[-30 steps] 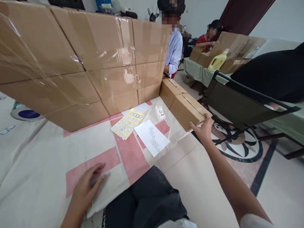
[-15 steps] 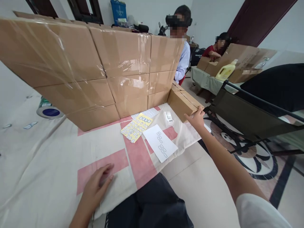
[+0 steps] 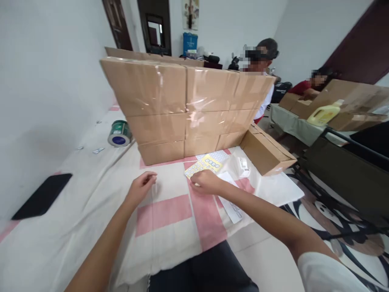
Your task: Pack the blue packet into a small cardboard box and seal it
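Note:
My right hand point(image 3: 206, 181) rests with curled fingers on the near corner of a yellow sticker sheet point(image 3: 205, 163) that lies on the pink-and-white cloth point(image 3: 164, 211). My left hand point(image 3: 141, 187) hovers just left of it over the cloth, fingers curled shut, and nothing visible sits in it. A white paper sheet point(image 3: 234, 209) with small printed labels lies partly under my right forearm. A small white device point(image 3: 243, 166) sits on clear plastic to the right of the yellow sheet.
A taped wall of cardboard boxes point(image 3: 188, 101) stands behind the sheets, and another box point(image 3: 267, 152) lies at its right end. A green tape roll point(image 3: 119, 134) and a black slab point(image 3: 42, 194) lie left. Two people sit beyond; a dark folding frame point(image 3: 343, 174) stands right.
My right hand left the side box's corner and came in onto the yellow sheet. My left hand lifted off the cloth and moved forward. My view pulled back and swung left.

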Action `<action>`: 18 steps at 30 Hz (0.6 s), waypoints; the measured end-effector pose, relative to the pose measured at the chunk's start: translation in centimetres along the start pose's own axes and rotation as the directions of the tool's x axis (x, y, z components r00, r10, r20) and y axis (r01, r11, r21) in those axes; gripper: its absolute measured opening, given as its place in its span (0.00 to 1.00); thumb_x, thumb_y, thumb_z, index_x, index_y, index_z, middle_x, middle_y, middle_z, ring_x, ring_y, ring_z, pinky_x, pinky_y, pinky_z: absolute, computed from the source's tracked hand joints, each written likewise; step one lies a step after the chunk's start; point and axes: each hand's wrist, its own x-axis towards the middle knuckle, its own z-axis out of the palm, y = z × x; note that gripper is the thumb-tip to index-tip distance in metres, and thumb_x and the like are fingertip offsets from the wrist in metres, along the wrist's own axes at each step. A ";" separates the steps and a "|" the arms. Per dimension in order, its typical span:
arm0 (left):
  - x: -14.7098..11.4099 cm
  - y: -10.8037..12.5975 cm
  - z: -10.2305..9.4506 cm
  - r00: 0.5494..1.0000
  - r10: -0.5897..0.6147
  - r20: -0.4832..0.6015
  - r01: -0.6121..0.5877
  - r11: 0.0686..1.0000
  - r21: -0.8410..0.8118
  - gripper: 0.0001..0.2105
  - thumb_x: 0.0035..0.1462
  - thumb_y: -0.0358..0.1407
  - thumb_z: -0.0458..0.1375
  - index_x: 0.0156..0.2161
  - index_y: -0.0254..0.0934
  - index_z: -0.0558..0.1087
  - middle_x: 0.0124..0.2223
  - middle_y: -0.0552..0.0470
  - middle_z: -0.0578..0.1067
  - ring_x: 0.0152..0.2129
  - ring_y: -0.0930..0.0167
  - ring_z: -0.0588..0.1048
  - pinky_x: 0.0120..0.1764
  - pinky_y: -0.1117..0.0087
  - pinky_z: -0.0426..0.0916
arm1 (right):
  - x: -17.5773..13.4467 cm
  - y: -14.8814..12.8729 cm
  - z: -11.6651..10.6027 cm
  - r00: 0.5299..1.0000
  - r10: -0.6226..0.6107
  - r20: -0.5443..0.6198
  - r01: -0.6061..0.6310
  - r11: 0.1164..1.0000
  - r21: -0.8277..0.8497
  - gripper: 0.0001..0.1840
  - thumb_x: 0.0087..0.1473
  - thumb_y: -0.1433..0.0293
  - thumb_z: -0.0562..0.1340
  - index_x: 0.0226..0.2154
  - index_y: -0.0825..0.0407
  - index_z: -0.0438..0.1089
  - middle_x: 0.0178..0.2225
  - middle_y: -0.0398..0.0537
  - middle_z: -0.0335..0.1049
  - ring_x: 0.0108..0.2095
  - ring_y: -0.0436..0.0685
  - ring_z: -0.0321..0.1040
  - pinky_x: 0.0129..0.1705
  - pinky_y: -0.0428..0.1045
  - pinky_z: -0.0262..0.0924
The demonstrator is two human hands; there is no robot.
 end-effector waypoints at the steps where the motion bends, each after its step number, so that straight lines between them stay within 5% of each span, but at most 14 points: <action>1: 1.4 -0.4 0.4 1.000 0.010 0.008 -0.010 1.000 -0.013 0.20 0.55 0.55 0.58 0.40 0.39 0.76 0.32 0.52 0.78 0.30 0.66 0.76 0.37 0.66 0.71 | 1.7 -1.7 0.7 0.996 -0.076 0.036 0.077 0.997 -0.003 0.13 0.64 0.65 0.58 0.33 0.52 0.76 0.34 0.49 0.79 0.34 0.55 0.72 0.37 0.49 0.56; 5: 4.4 -2.9 1.0 0.999 0.023 0.041 -0.019 0.996 -0.090 0.14 0.54 0.48 0.60 0.37 0.40 0.77 0.26 0.55 0.73 0.26 0.70 0.70 0.33 0.69 0.66 | 7.4 -7.9 4.0 0.926 -0.321 0.196 0.333 0.943 -0.028 0.16 0.67 0.66 0.54 0.33 0.52 0.75 0.34 0.50 0.79 0.31 0.54 0.71 0.32 0.49 0.50; 11: 4.6 -6.0 -0.3 0.998 -0.016 -0.062 -0.006 0.944 -0.330 0.08 0.55 0.40 0.61 0.37 0.39 0.78 0.27 0.56 0.73 0.26 0.71 0.70 0.33 0.70 0.64 | 13.6 -13.5 6.5 0.855 -0.363 0.370 0.409 0.911 -0.051 0.19 0.68 0.65 0.53 0.35 0.54 0.77 0.33 0.51 0.79 0.31 0.55 0.72 0.33 0.49 0.54; 14: 5.4 -7.3 -1.5 0.963 -0.103 -0.249 -0.021 0.893 -0.450 0.08 0.57 0.40 0.60 0.38 0.39 0.75 0.30 0.54 0.73 0.28 0.71 0.71 0.35 0.69 0.65 | 18.9 -15.6 5.5 0.866 -0.364 0.342 0.421 0.901 -0.108 0.17 0.67 0.66 0.55 0.40 0.55 0.78 0.38 0.57 0.79 0.37 0.60 0.74 0.39 0.53 0.60; 18: 6.9 -9.3 -3.4 0.831 -0.290 -0.474 -0.051 0.809 -0.585 0.11 0.65 0.42 0.48 0.45 0.40 0.67 0.33 0.52 0.70 0.27 0.72 0.70 0.32 0.70 0.65 | 30.0 -19.3 2.7 0.940 -0.288 0.180 0.325 0.919 -0.224 0.18 0.65 0.68 0.56 0.49 0.60 0.76 0.50 0.70 0.74 0.54 0.74 0.69 0.55 0.66 0.60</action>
